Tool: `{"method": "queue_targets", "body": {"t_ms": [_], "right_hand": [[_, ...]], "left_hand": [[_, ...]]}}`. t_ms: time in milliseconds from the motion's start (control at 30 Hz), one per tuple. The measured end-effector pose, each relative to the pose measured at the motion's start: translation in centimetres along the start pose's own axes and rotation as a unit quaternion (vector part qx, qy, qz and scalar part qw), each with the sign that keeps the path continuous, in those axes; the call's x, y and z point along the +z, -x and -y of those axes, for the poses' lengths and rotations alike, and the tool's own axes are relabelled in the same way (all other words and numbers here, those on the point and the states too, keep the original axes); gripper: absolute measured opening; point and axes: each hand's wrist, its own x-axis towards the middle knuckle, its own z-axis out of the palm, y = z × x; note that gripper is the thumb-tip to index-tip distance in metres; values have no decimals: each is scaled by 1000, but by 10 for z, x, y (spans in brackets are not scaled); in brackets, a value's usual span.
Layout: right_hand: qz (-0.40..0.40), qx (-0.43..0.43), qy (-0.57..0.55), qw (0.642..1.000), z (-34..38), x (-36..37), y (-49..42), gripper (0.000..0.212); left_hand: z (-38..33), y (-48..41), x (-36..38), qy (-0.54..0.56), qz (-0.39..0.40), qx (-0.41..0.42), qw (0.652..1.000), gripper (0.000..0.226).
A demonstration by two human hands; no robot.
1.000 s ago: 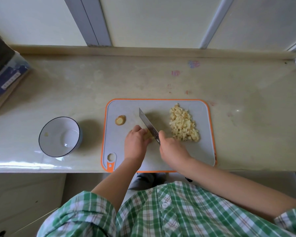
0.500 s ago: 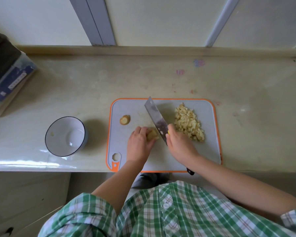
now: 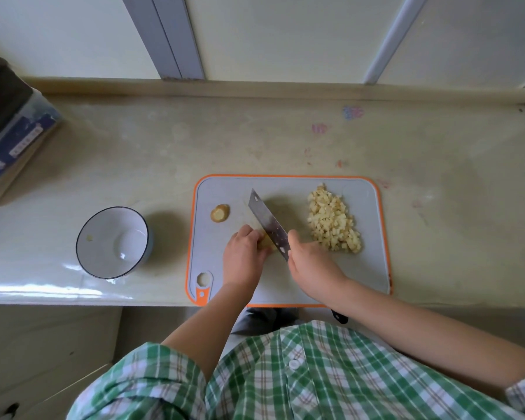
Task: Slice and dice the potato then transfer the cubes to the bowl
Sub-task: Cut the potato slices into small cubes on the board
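Pale yellow potato piece (image 3: 266, 241) lies front-centre on the grey plastic cutting board with orange rim (image 3: 373, 268), mostly covered by the left hand (image 3: 243, 257), whose curled fingers clamp it from above. The right hand (image 3: 312, 265) is wrapped round the handle of the steel broad-bladed knife (image 3: 267, 222); the blade meets the piece's right side. Beyond the right hand sits a heap of diced potato cubes (image 3: 334, 222). A round potato end cut (image 3: 219, 213) lies at board left. The white dark-rimmed bowl (image 3: 103, 259) stands left of the board.
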Motion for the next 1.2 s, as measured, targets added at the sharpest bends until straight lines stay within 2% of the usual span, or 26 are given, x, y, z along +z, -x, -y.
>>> {"method": "queue_targets", "body": {"t_ms": [200,400,600,800,1200], "right_hand": [[-19,8,40,999,3,16,-6,32],[-45,8,-5,999,-2,13,-10,20],[-51,-14,-49,997,-4,-4,-11,12],[-21,-29,1,999,-3,0,0,15],[-14,-10,20,1000,7,15,-7,32]], "left_hand": [[0,1,0,7,-5,-6,1000,14],[1,2,0,0,-5,3,1000,14],[6,9,1,0,-28,-6,1000,26],[4,9,0,-11,-21,-21,999,14],[4,6,1,1,-16,-31,999,12]]}}
